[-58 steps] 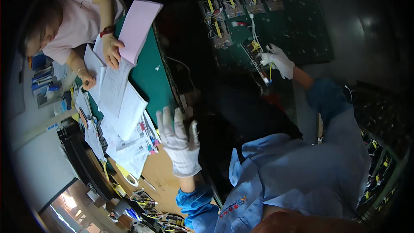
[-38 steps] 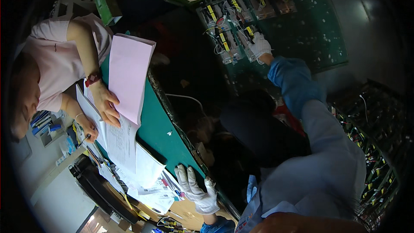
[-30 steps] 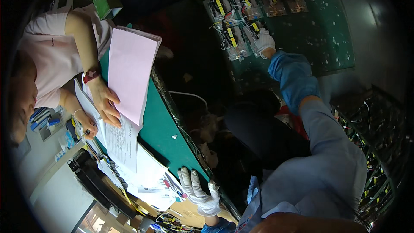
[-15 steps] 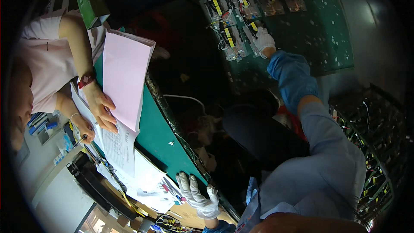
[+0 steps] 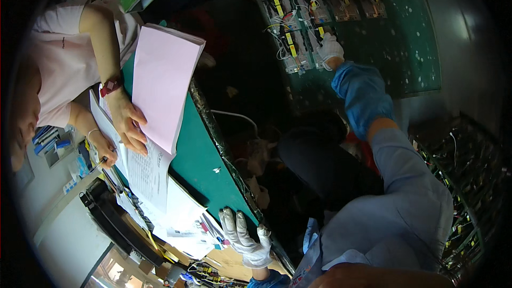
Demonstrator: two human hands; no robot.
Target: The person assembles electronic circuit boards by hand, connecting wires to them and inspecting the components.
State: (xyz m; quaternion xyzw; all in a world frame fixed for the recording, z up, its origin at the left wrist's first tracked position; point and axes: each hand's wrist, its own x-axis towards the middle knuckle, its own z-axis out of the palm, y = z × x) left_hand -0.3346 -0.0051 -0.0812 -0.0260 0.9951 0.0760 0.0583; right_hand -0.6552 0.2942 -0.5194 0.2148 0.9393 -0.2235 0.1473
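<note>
Your white-gloved left hand (image 5: 246,241) spreads its fingers, empty, at the smooth green tabletop (image 5: 198,173); your white-gloved right hand (image 5: 330,49) covers part of a flat grey, yellow-labelled unit (image 5: 321,32) on the dark-green, white-flecked tabletop (image 5: 381,53), its grip too hidden to tell.

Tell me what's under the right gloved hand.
Under the right hand is part of a flat wired unit with a yellow strip, lying on the green surface. The hand covers some of the unit's right side; whatever parts sit there cannot be seen.
</note>
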